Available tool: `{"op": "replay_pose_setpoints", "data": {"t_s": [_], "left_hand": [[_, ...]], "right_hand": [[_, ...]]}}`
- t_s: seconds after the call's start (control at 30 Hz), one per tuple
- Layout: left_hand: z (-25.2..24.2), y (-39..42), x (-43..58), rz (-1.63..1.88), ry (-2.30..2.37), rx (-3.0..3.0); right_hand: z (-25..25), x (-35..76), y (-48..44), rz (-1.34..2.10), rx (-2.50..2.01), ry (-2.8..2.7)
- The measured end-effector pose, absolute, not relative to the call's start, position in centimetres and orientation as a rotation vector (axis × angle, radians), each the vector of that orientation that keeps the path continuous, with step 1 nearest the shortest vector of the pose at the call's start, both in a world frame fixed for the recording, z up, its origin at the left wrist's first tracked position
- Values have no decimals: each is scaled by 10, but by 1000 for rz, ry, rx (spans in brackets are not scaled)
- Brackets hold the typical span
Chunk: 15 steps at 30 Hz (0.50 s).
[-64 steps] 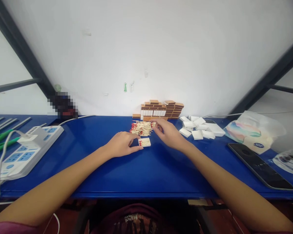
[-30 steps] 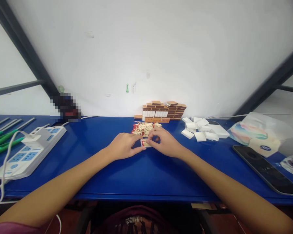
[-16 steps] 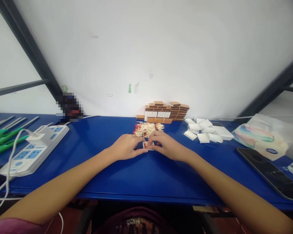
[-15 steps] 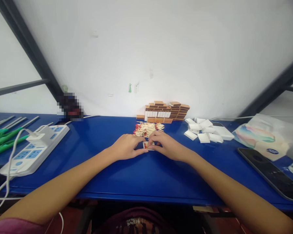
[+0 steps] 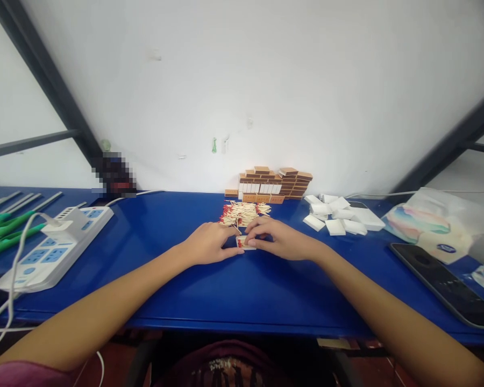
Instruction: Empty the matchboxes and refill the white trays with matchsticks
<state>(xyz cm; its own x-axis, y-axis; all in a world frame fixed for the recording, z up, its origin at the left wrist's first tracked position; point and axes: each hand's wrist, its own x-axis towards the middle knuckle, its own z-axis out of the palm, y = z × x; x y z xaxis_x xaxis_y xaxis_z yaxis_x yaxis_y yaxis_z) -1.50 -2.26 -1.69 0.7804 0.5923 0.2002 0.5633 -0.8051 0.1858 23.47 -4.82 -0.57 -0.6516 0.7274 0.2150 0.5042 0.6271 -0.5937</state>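
A small white matchbox tray point(image 5: 247, 248) with red-tipped matches in it lies on the blue table between my hands. My left hand point(image 5: 212, 244) grips the tray's left end, thumb at the front and fingers behind. Over the right end curls my right hand point(image 5: 278, 238), its thumb and fingertips at the tray; whether a match is between them is hidden. Just behind is a loose pile of matches point(image 5: 242, 213) with red heads.
Brown matchboxes point(image 5: 294, 185) are stacked against the wall. White trays point(image 5: 336, 227) lie heaped at right, near a phone point(image 5: 439, 279) and a tissue pack point(image 5: 423, 228). A power strip point(image 5: 52, 255) and green-handled tools point(image 5: 8, 231) are at left.
My right fingertips have loosened and lifted slightly from inside the tray, showing more of the matches. The left hand keeps its hold on the tray.
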Motion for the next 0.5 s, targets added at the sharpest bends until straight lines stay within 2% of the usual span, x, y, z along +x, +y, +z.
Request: {"op": "replay_pose_setpoints", "data": {"t_s": [0.17, 0.37, 0.5], "left_hand": [[-16, -23, -15, 361, 914, 2848], [-17, -22, -15, 384, 904, 2841], [-18, -21, -15, 387, 929, 2798]], "right_hand": [[-5, 237, -42, 703, -1000, -2326], [-24, 273, -8, 192, -1399, -2066], [-39, 294, 10, 198, -1543, -2003]]}}
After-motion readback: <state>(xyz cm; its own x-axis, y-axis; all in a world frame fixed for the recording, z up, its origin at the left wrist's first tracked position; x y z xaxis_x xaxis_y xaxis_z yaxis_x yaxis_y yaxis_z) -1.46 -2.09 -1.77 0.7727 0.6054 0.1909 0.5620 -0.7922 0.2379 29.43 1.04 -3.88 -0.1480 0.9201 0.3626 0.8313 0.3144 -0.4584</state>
